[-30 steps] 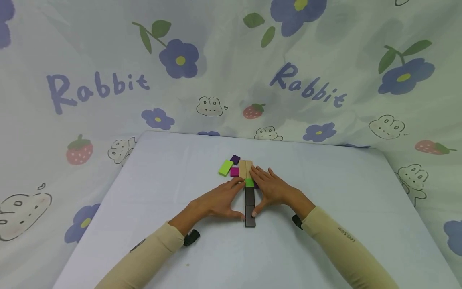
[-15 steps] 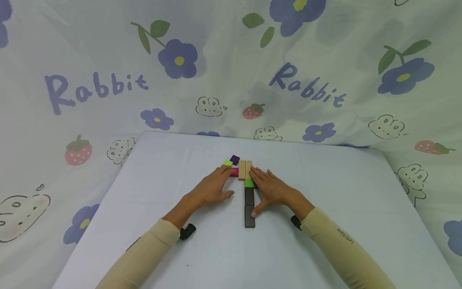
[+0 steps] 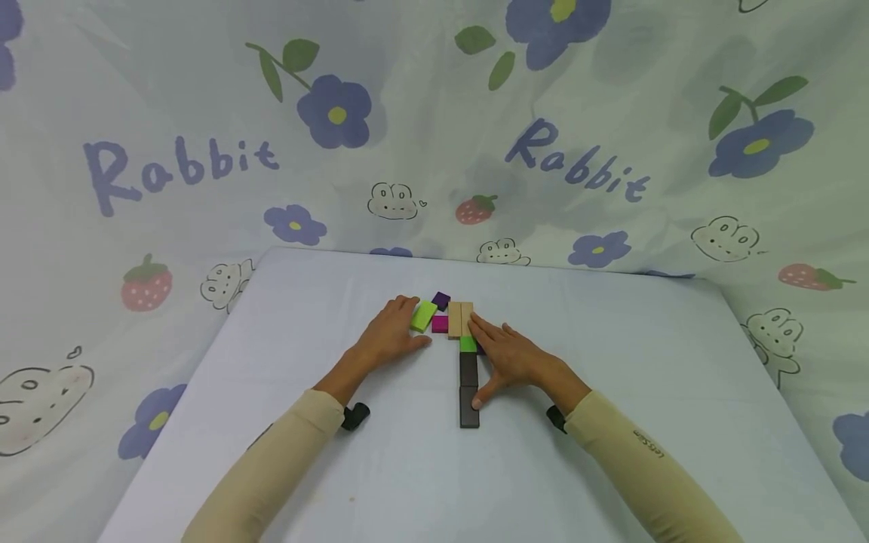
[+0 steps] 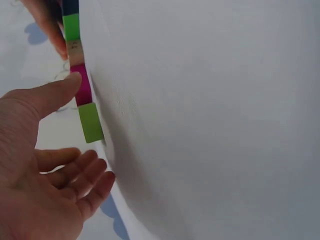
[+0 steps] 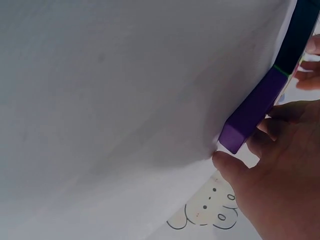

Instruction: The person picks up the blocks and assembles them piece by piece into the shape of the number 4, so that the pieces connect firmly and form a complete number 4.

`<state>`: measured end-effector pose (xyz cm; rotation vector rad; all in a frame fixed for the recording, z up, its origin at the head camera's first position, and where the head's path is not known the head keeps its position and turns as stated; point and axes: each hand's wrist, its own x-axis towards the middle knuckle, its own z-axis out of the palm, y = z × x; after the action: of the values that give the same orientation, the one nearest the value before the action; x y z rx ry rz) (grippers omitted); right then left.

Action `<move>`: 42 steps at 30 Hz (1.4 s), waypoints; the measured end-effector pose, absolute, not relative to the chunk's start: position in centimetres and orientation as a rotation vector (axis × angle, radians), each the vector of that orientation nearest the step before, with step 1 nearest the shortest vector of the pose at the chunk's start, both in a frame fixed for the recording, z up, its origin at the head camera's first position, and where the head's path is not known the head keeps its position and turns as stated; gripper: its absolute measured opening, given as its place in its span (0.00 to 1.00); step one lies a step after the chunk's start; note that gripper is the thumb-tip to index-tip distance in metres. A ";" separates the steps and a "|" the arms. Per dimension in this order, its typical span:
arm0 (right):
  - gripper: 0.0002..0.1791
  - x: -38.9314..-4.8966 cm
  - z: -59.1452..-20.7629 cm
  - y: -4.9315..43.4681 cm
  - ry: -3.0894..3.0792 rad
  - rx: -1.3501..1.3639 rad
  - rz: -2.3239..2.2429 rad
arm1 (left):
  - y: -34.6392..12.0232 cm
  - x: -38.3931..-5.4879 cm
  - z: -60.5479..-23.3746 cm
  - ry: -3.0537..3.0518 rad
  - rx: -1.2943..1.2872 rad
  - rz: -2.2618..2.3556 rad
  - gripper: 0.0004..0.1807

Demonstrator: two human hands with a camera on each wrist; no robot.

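Note:
On the table in the head view lies a flat layout of blocks. My left hand (image 3: 388,333) is beside the lime-green block (image 3: 424,316), thumb and fingers spread around it without gripping. A magenta block (image 3: 440,324) and a dark purple block (image 3: 441,301) lie nearby. My right hand (image 3: 514,357) rests along the right side, fingertips at the wooden blocks (image 3: 455,320) and thumb on the nearer dark block (image 3: 469,408). A green block (image 3: 468,345) sits between the wooden blocks and the dark ones. In the right wrist view a purple block (image 5: 253,111) lies close to the right hand.
The white table (image 3: 611,467) stretches out around the blocks. A patterned cloth (image 3: 434,121) with flowers and rabbits hangs behind its far edge. Black straps with dark fittings (image 3: 356,416) sit under both wrists.
My left hand has left the side of the dark column, moved left and away from me past the magenta block, and reached the lime-green block. The right hand stays put.

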<state>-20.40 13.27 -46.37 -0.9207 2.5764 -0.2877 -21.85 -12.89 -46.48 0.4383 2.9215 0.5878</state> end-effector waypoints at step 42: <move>0.83 -20.2 -46.5 13.2 2.588 -0.886 -0.231 | -14.8 -22.7 -45.9 2.979 0.469 0.620 0.22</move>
<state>-20.24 13.21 -46.47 -0.8856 2.5878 -0.2311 -22.68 -14.81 -45.88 0.4692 2.9790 0.6197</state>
